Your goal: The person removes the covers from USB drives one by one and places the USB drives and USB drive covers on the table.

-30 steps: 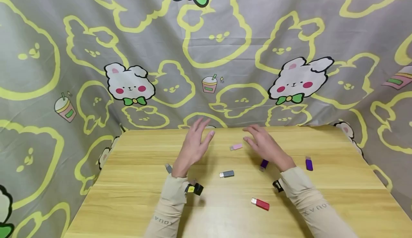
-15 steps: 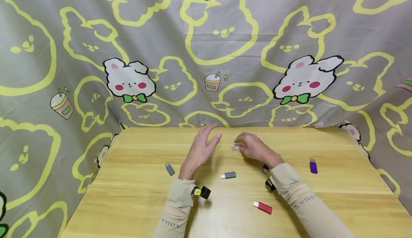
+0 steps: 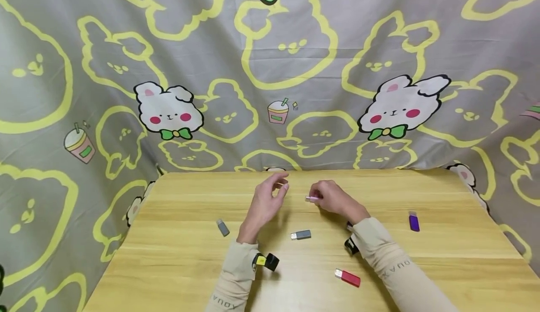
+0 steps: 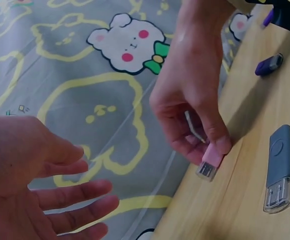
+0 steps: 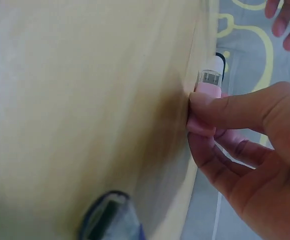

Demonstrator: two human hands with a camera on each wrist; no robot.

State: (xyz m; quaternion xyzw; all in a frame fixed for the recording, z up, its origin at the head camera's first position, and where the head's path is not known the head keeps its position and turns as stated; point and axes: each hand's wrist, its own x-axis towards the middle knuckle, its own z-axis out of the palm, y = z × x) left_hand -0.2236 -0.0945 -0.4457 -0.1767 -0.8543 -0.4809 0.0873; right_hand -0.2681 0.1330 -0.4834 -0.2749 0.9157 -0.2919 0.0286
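Head view, right hand (image 3: 332,197): has closed on the pink USB stick (image 3: 313,199), ungripped 1 s ago; reaching appears to have become grasping.
Left wrist view, left hand (image 4: 15,162): fingers loosely spread, holding nothing.
Right wrist view, pink USB stick: pinched between right thumb and fingers, connector (image 5: 210,77) toward the left hand; lift from table (image 5: 75,75) cannot be told.

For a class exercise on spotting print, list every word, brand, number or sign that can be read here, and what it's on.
No full word can be read for certain.
Right sleeve: dark capitals, perhaps including "U" and "X"; too small to be sure.
Left sleeve: similar dark capitals, partly cut off; unclear.
Yellow label at the left wrist: too small to read.
Curtain: cartoon pictures, no readable lettering.
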